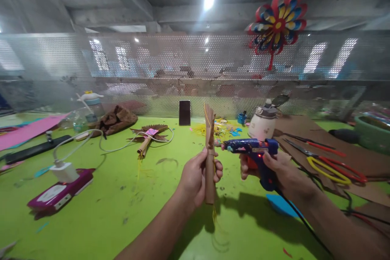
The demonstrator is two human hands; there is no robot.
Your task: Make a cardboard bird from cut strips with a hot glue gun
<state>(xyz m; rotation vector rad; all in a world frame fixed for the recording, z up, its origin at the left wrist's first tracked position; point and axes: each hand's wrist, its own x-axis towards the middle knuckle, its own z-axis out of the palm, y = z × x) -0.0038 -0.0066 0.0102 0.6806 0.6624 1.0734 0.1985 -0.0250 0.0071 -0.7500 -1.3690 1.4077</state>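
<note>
A bright green, stained worktop [122, 203] is the widest thing, its near edge cut off by the frame. Behind it stands a grey perforated metal screen [137, 65]; shapes beyond it are too blurred to name. Flat brown cardboard sheets [307, 128] run out of the picture at right, partly covered by scissors with red and yellow handles [324, 159]. A red, blue and yellow paper flower [278, 25] shows above the screen; its support is hard to make out.

The right hand [282, 168] has its fingers curled around the grip of a dark blue glue gun [248, 145], which hides part of them; whether the trigger is pressed cannot be told. The left hand [193, 178] pinches a long rolled brown paper piece [209, 170] upright above the worktop's middle, thumb in front, other fingers partly behind it. The gun's nozzle points at the roll's side, close by; contact is unclear.

Farther back lie a brown star-shaped paper piece on a rolled stem [144, 146] and a dark-faced rectangular phone [184, 113]. Thin yellow threads [214, 215] hang below the roll, their ends blurred.
</note>
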